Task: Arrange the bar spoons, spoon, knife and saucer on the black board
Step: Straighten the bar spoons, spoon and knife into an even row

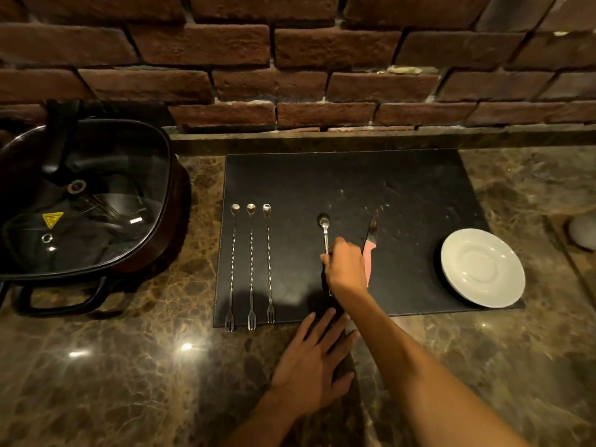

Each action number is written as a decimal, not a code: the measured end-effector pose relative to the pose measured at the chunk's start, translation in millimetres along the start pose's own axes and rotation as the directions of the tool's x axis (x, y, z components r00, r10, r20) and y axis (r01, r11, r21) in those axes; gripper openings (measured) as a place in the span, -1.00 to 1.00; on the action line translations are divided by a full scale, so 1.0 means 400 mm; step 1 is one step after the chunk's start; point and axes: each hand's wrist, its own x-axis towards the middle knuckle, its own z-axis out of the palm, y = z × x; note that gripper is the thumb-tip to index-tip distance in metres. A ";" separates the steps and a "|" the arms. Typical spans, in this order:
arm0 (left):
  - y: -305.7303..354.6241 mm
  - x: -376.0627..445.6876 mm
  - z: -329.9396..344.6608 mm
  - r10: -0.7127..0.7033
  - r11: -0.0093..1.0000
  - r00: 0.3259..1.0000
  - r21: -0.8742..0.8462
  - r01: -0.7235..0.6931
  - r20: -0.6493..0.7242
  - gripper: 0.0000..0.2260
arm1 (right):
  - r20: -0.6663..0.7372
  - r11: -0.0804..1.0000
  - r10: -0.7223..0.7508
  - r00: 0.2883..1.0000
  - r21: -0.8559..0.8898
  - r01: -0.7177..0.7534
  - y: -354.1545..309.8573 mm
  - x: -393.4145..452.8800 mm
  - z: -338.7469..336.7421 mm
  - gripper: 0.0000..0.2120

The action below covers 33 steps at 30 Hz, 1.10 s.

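Head view looks down on a black board [387, 175] lying on a brown marbled counter [129, 366], and everything below is placed from that board. On its left part three bar spoons lie side by side, parallel and apart, bowls toward the brick wall [290, 59] and forked ends toward the person: the first bar spoon [232, 269] nearest the left edge, the second bar spoon [251, 269] beside it, the third bar spoon [268, 262] inward of those. The forked ends of the first two reach just past the board's near edge.

Near the board's middle lies a spoon [325, 230], bowl toward the wall. The right hand [345, 269] rests over its handle with fingers curled down on it; the grip is narrow, closed on the spoon's handle. Just right of that hand a knife [371, 240] with a pink handle lies on the board, its dark blade pointing toward the wall.

At the board's right near corner sits a white saucer [482, 267], its rim overhanging the board's right edge.

The left hand [314, 366] lies flat on the counter just off the board's near edge, fingers spread wide and holding nothing, fingertips reaching the edge.

Left of the board, on the counter, stands a dark pot [151, 250] with a glass lid [96, 195].
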 end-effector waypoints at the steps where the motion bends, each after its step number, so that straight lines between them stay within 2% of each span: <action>1: -0.001 0.000 0.002 -0.001 1.000 1.000 -0.004 0.001 -0.005 -0.41 | 0.008 1.000 0.005 1.000 -0.011 -0.005 -0.003 0.002 -0.001 -0.80; 7: -0.005 -0.002 0.019 -0.003 1.000 1.000 -0.012 0.003 -0.015 -0.38 | -0.001 1.000 0.019 1.000 -0.010 -0.019 -0.015 -0.001 -0.018 -0.84; 11: -0.003 -0.001 0.021 -0.001 1.000 1.000 -0.010 0.001 -0.031 -0.37 | 0.023 0.996 0.054 0.998 0.070 -0.056 -0.012 -0.003 -0.023 -0.81; 18: -0.003 0.001 0.018 -0.003 1.000 0.999 0.006 0.003 -0.048 -0.41 | 0.005 0.997 0.029 1.000 0.078 -0.030 -0.010 0.007 -0.022 -0.83; 21: -0.002 0.002 0.020 -0.006 1.000 0.999 0.008 0.006 -0.046 -0.40 | 0.018 0.982 0.048 0.999 0.182 -0.051 -0.007 0.009 -0.021 -0.83; 28: -0.006 0.002 0.031 -0.005 1.000 0.999 -0.003 0.005 -0.046 -0.40 | -0.023 0.999 -0.016 1.000 0.034 0.017 -0.010 0.002 -0.015 -0.85; 33: -0.006 0.003 0.031 0.002 1.000 0.999 -0.015 -0.003 -0.051 -0.41 | -0.046 0.999 -0.038 0.998 0.030 0.039 -0.011 -0.003 -0.015 -0.85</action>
